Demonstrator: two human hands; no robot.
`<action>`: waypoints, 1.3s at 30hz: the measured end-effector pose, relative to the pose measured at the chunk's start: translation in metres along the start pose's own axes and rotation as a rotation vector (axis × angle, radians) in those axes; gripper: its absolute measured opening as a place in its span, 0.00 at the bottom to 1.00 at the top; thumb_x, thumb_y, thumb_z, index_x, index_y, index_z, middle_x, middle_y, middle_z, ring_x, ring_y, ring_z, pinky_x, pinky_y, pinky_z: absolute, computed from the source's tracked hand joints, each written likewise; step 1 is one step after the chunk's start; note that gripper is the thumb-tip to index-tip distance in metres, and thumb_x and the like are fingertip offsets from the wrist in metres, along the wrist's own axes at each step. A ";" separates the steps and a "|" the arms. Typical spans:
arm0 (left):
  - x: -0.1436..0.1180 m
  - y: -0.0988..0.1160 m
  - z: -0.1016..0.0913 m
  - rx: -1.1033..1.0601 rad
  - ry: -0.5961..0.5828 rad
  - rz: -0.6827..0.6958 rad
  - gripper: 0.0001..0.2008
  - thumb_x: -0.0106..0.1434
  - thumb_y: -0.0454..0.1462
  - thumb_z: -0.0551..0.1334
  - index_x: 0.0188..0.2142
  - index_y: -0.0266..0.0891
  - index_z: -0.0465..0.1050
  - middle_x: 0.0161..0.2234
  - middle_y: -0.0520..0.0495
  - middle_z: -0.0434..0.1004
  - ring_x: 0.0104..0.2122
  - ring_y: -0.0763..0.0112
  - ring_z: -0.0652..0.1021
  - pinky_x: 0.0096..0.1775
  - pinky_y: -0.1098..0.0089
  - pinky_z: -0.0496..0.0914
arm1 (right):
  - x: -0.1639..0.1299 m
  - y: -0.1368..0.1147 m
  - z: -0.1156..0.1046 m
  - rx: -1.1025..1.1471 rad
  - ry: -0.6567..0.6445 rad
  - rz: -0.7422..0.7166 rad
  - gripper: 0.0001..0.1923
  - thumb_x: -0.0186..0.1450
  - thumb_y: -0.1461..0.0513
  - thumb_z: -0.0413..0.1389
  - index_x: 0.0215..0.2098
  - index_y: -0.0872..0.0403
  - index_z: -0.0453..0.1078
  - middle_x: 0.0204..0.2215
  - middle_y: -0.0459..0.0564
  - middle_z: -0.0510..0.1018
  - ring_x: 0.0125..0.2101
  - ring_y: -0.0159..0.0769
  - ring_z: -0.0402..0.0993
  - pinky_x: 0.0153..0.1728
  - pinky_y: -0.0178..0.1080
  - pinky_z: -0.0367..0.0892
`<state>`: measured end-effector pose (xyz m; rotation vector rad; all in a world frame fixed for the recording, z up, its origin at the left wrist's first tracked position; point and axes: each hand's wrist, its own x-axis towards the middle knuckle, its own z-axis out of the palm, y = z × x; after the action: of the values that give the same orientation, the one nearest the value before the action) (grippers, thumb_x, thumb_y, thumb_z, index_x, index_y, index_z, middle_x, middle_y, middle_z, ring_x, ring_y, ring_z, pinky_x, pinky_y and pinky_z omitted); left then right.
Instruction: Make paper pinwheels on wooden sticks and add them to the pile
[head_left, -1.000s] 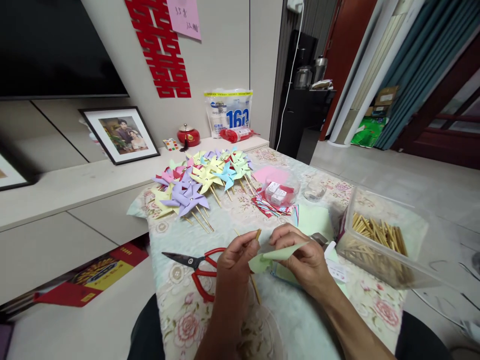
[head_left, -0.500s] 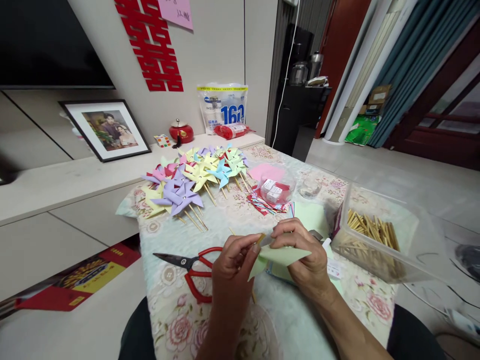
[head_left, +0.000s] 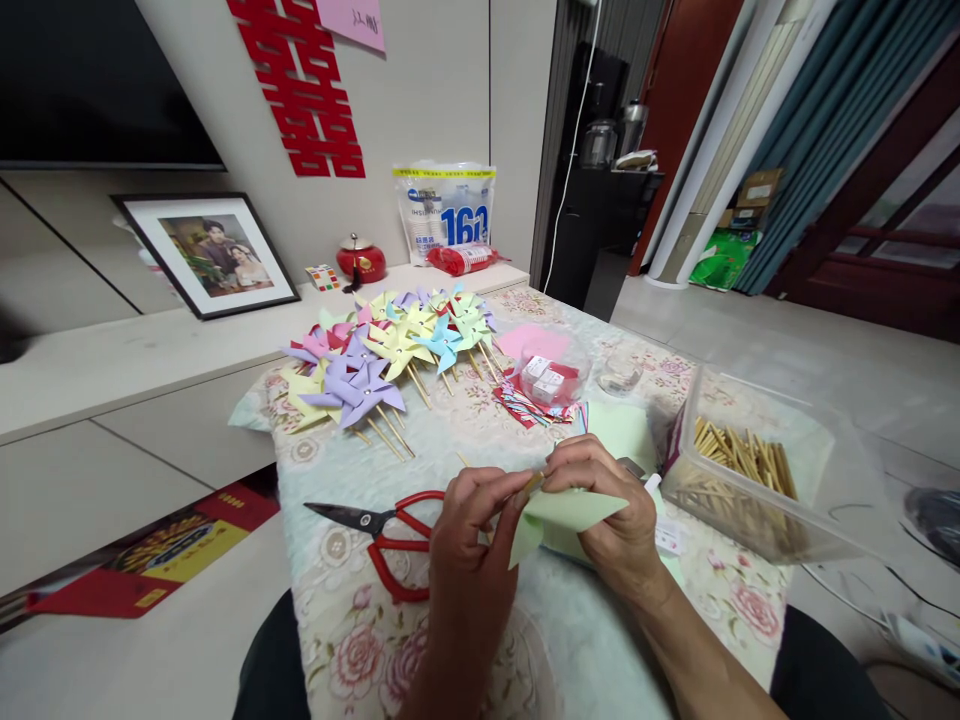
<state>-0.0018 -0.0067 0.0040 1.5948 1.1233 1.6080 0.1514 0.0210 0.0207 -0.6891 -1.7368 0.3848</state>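
A pale green paper pinwheel (head_left: pixel 574 510), partly folded, is held between my two hands over the table. My right hand (head_left: pixel 611 510) pinches its upper edge, with fingers bent over the paper. Close against it, my left hand (head_left: pixel 480 530) is closed on a thin wooden stick (head_left: pixel 535 481), whose tip shows at the fingertips beside the paper. Where stick and paper meet is hidden by my fingers. Just left of my left hand lie red-handled scissors (head_left: pixel 382 530), blades spread.
Finished pinwheels (head_left: pixel 360 390) on sticks cluster at the table's far left. A clear plastic box (head_left: pixel 750 530) of sticks stands at right. Behind my hands are a round clear container (head_left: pixel 555 375), striped strips (head_left: pixel 521 408) and green paper sheets (head_left: pixel 622 430).
My left hand has shifted slightly right, bringing the stick tip closer to my right fingertips. The green paper has tilted a little. The scissors and other things stay put.
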 end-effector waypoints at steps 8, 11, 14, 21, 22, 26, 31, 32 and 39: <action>0.001 0.005 0.000 0.048 0.009 0.037 0.12 0.66 0.32 0.61 0.44 0.49 0.79 0.37 0.50 0.76 0.39 0.68 0.76 0.41 0.68 0.68 | 0.000 -0.003 0.000 0.010 -0.024 0.002 0.11 0.65 0.73 0.52 0.37 0.53 0.72 0.32 0.50 0.75 0.36 0.38 0.71 0.38 0.43 0.66; 0.001 0.006 0.001 0.045 0.017 0.036 0.12 0.64 0.31 0.62 0.44 0.48 0.79 0.37 0.50 0.75 0.39 0.69 0.76 0.40 0.70 0.68 | 0.000 -0.004 0.000 0.011 -0.026 0.001 0.11 0.65 0.73 0.52 0.37 0.53 0.71 0.32 0.51 0.75 0.36 0.39 0.71 0.38 0.44 0.67; 0.000 0.006 0.002 0.065 0.032 0.047 0.12 0.63 0.30 0.63 0.44 0.47 0.79 0.37 0.50 0.75 0.38 0.70 0.76 0.39 0.71 0.68 | 0.001 -0.005 0.000 0.003 -0.034 0.007 0.10 0.65 0.72 0.52 0.36 0.54 0.71 0.32 0.51 0.75 0.36 0.39 0.72 0.38 0.44 0.67; -0.001 0.008 0.002 0.145 0.054 0.088 0.13 0.63 0.30 0.62 0.44 0.46 0.79 0.37 0.49 0.76 0.37 0.68 0.76 0.37 0.70 0.69 | 0.000 -0.007 -0.001 -0.032 -0.042 0.011 0.09 0.65 0.71 0.52 0.36 0.53 0.71 0.34 0.51 0.76 0.37 0.39 0.73 0.38 0.43 0.68; -0.001 0.009 0.001 0.154 0.050 0.095 0.13 0.63 0.30 0.62 0.44 0.46 0.79 0.37 0.49 0.76 0.37 0.68 0.76 0.37 0.70 0.70 | 0.000 -0.007 -0.001 -0.034 -0.041 0.014 0.09 0.65 0.71 0.53 0.36 0.53 0.72 0.34 0.51 0.76 0.37 0.39 0.73 0.38 0.43 0.68; -0.002 0.009 -0.001 0.200 0.037 0.129 0.16 0.63 0.28 0.60 0.46 0.46 0.78 0.38 0.49 0.75 0.38 0.68 0.76 0.38 0.70 0.69 | -0.003 -0.008 -0.001 -0.036 -0.041 0.044 0.09 0.65 0.71 0.53 0.36 0.53 0.72 0.37 0.51 0.77 0.38 0.38 0.74 0.38 0.41 0.68; -0.003 0.011 -0.002 0.243 0.035 0.148 0.16 0.62 0.26 0.58 0.44 0.44 0.77 0.37 0.49 0.74 0.38 0.68 0.76 0.38 0.70 0.69 | -0.003 -0.007 -0.001 -0.031 -0.053 0.046 0.09 0.65 0.71 0.53 0.36 0.53 0.72 0.37 0.51 0.76 0.37 0.37 0.74 0.38 0.40 0.68; -0.003 0.011 -0.001 0.251 0.033 0.147 0.16 0.62 0.26 0.58 0.44 0.43 0.77 0.37 0.49 0.74 0.38 0.68 0.76 0.38 0.70 0.69 | -0.003 -0.007 -0.001 -0.030 -0.053 0.046 0.09 0.66 0.71 0.53 0.36 0.53 0.72 0.37 0.51 0.77 0.37 0.36 0.74 0.38 0.40 0.68; -0.003 0.014 -0.001 0.311 0.056 0.188 0.18 0.60 0.25 0.57 0.44 0.42 0.78 0.37 0.48 0.75 0.38 0.66 0.76 0.38 0.68 0.70 | -0.001 -0.009 -0.002 -0.044 -0.043 0.020 0.09 0.65 0.71 0.52 0.36 0.53 0.71 0.35 0.50 0.77 0.36 0.36 0.74 0.36 0.41 0.68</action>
<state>-0.0005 -0.0158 0.0150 1.9136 1.3399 1.6666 0.1509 0.0133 0.0252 -0.7354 -1.7843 0.3788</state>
